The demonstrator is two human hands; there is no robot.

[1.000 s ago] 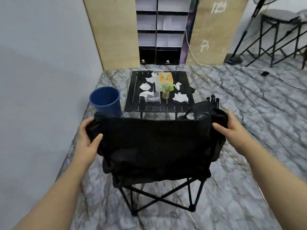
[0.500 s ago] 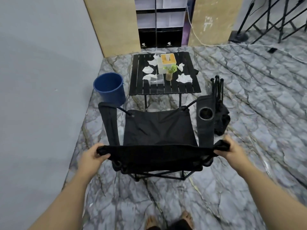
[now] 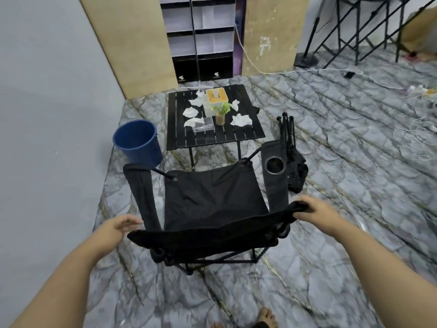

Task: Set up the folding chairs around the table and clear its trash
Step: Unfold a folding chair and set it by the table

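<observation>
- Where the blue bucket (image 3: pixel 138 140) stands on the floor, just left of the counter (image 3: pixel 212 136), we cannot see anything inside it.
- On the counter we see a white tissue box (image 3: pixel 216 100) with a tan top, a small potted plant (image 3: pixel 221 112) in front of it, and a clear plastic box (image 3: pixel 203 125) with something thin and pale inside.
- We count several crumpled tissues (image 3: pixel 241 120) scattered around these on the dark slats.
- Our unfolded chair (image 3: pixel 210 200) stands on the marble-patterned floor, close in front of the counter, its seat facing it; the fabric is black, with two armrests and a round cup holder (image 3: pixel 274 165) in the right one.
- Our right hand (image 3: pixel 314 210) is clamped on the right top corner of the chair's back.
- Our left hand (image 3: pixel 120 227) is open, fingers spread, just beside the left top corner and not gripping it.
- We see a second chair (image 3: pixel 292 157), folded into a bundle, standing to the right of the counter.
</observation>
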